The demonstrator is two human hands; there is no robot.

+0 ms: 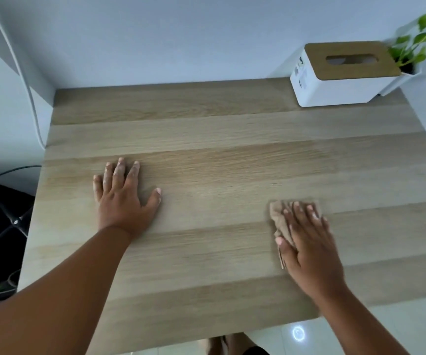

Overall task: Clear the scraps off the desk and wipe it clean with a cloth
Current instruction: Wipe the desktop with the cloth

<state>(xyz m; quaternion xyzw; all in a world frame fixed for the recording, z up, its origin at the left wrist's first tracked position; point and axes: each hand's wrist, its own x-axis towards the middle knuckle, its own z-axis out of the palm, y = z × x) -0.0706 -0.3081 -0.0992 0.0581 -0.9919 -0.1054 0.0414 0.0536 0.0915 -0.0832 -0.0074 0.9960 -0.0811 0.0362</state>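
1. Nearest, the right hand [306, 242] presses a crumpled beige cloth [279, 219] flat onto the wooden worktop [206, 252]; its grip is spread, fingers straight over the fabric rather than curled round it. The hand looks slightly blurred, so it may be mid-stroke.
2. A little farther in, the left hand [122, 198] rests palm-down on the bare wood, fingers splayed and holding nothing, well apart from the cloth.
3. No scraps show on the surface, so wiping seems the step in hand. To do it well, keep even pressure and overlap each pass, working toward the far edge.
4. At the far right corner stand a white tissue box [339, 78] and, just behind it, a potted plant [416, 47]; wipe around them.
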